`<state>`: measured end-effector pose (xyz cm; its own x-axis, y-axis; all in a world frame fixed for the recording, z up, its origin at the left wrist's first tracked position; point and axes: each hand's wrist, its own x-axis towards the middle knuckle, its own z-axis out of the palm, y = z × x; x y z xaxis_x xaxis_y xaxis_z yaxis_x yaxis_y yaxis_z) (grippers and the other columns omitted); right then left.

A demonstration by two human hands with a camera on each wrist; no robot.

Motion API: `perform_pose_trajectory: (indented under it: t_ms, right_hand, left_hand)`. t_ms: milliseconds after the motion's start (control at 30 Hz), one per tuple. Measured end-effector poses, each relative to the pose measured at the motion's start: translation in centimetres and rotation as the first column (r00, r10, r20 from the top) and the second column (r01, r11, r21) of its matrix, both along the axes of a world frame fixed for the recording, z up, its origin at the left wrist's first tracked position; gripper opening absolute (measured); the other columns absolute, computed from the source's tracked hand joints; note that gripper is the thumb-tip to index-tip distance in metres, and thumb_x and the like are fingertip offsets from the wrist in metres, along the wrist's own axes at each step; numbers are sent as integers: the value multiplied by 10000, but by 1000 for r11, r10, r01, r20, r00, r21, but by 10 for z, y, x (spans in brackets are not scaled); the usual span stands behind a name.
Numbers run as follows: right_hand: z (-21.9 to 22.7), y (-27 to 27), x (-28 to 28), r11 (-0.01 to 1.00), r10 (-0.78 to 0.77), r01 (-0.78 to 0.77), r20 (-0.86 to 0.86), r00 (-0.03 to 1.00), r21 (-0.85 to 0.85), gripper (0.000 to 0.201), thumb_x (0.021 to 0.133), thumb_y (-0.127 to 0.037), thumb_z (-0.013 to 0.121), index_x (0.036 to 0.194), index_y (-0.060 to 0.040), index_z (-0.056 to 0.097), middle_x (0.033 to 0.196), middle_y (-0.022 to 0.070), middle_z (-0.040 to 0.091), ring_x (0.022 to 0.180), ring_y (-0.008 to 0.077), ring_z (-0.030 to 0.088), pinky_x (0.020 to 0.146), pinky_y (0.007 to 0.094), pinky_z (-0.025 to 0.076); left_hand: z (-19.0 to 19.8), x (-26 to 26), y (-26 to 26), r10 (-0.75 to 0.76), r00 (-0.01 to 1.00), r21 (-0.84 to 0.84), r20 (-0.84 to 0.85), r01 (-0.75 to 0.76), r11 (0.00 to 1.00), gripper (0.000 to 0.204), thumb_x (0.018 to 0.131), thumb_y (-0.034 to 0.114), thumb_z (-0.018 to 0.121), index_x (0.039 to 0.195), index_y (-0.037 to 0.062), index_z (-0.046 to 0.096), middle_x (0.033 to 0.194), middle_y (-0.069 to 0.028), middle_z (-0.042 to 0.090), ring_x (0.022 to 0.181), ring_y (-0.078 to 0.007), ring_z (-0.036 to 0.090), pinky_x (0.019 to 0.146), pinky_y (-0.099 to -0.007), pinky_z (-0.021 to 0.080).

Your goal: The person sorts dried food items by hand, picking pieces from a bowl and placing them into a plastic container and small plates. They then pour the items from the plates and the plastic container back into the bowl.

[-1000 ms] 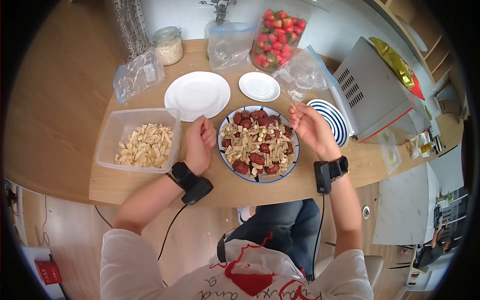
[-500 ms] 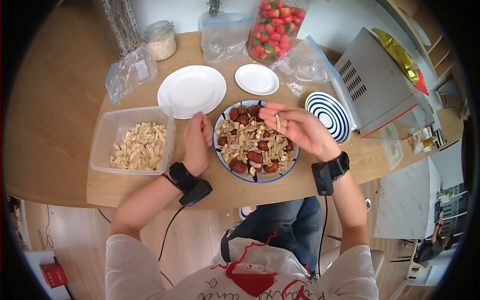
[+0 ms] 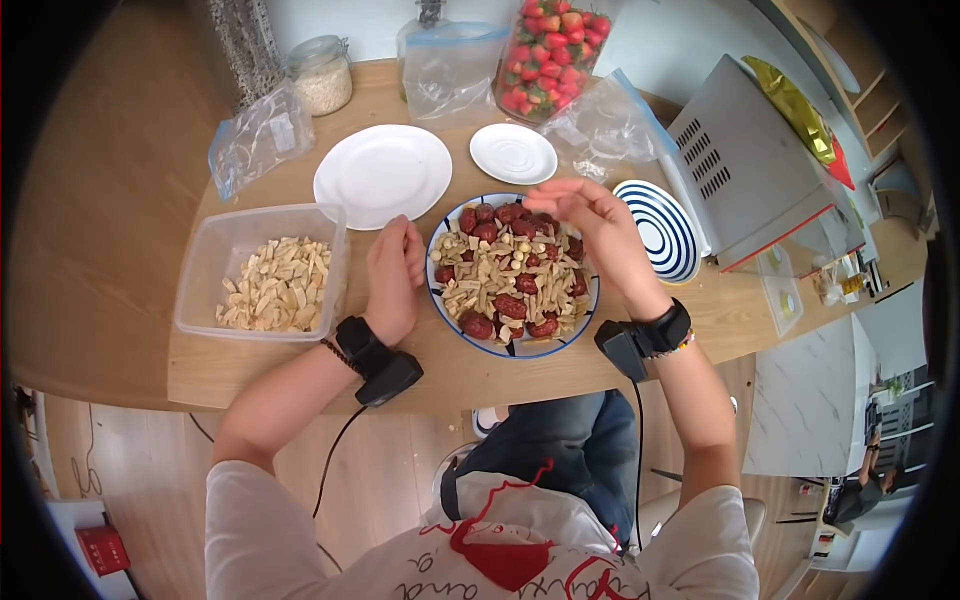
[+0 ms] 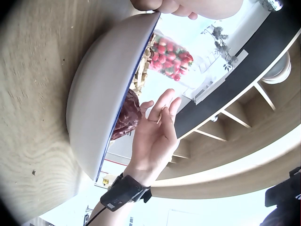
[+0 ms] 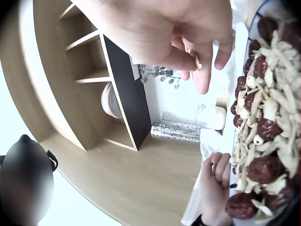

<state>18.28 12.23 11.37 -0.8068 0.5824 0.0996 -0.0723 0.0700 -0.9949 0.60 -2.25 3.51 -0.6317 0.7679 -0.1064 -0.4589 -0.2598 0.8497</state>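
Observation:
A deep white bowl [image 4: 103,89] with a blue rim is heaped with red dates [image 5: 267,169], pale dried slices [image 3: 490,285] and a few round cream-coloured pieces. Over its back right part, my right hand [image 3: 608,235] pinches a small pale dried slice [image 5: 198,62] between thumb and finger; the other fingers stretch forward. My left hand [image 3: 393,275] rests on the table just left of the bowl, its fingers loosely curled around nothing. Further left, a clear plastic container [image 3: 190,268] holds more pale slices [image 3: 275,285].
Behind the bowl lie a white oval plate [image 3: 385,175] and a white saucer [image 3: 513,155]. A blue-striped dish [image 3: 655,232] sits to the right, near a grey appliance [image 3: 725,165]. Strawberries [image 3: 550,60] in a clear container, a glass jar [image 3: 322,85] and plastic bags [image 3: 262,140] line the back.
My right hand has moved from the bowl's right side in over its back part, turning its palm up midway with a slice on the fingers. My left hand has stayed beside the bowl.

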Motion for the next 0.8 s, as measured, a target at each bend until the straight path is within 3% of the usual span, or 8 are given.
perform_pose_trajectory:
  t_ms: [67, 400, 533, 600, 633, 733, 800]
  right_hand:
    - [-2, 3, -4, 985, -24, 22, 12, 1000, 169, 278, 893, 18, 358, 1086, 25, 558, 1064, 118, 625, 1026, 168, 586, 886, 270, 399]
    - [-15, 5, -12, 992, 89, -95, 62, 994, 88, 304, 892, 25, 335, 1090, 21, 566, 1072, 75, 593, 999, 131, 545, 908, 252, 409]
    - [-1, 2, -3, 971, 93, -120, 137, 986, 206, 245, 908, -3, 399, 1082, 15, 571, 1045, 63, 600, 1016, 134, 545, 924, 253, 406]
    - [4, 6, 7, 934, 64, -125, 188, 980, 335, 217, 917, -15, 437, 1088, -5, 569, 1050, 43, 598, 1014, 131, 544, 921, 260, 406]
    - [5, 5, 13, 906, -25, -92, 269, 963, 414, 198, 889, -17, 503, 1068, -29, 586, 1038, 42, 604, 964, 125, 564, 853, 260, 445]
    - [1, 2, 27, 750, -81, -245, 453, 888, 615, 181, 853, -27, 547, 1026, -7, 595, 901, 85, 610, 813, 156, 601, 731, 276, 480]
    - [-11, -3, 33, 685, -77, -229, 381, 921, 692, 171, 818, -26, 588, 987, 1, 589, 810, 117, 584, 741, 202, 600, 661, 305, 480]
  left_hand:
    - [-2, -1, 1, -3, 1000, 13, 1, 3, 1000, 264, 940, 286, 430, 734, 121, 434, 537, 79, 277, 440, -33, 209, 403, -218, 159]
    - [-4, -1, -1, -20, 1000, 25, 9, 20, 999, 260, 942, 278, 431, 734, 122, 437, 537, 84, 285, 439, -27, 214, 404, -214, 164]
    - [-5, -2, 0, -15, 1000, 48, 10, 15, 999, 254, 941, 276, 435, 739, 122, 440, 535, 84, 287, 438, -25, 217, 403, -212, 163]
    - [-5, -2, 1, -12, 1000, 39, 2, 11, 999, 251, 940, 275, 436, 742, 121, 441, 534, 84, 286, 437, -25, 216, 402, -212, 162]
    - [-5, -1, 0, -9, 1000, 34, 0, 9, 999, 250, 940, 274, 436, 743, 121, 441, 534, 84, 286, 437, -25, 215, 401, -212, 161]
    - [-4, -1, -1, -24, 1000, 11, -18, 24, 1000, 235, 946, 276, 420, 767, 124, 433, 537, 83, 257, 438, -37, 203, 407, -218, 171]
    - [-4, -1, -1, -21, 1000, 1, -16, 21, 1000, 235, 947, 277, 418, 769, 125, 434, 537, 83, 256, 438, -38, 204, 407, -218, 172]
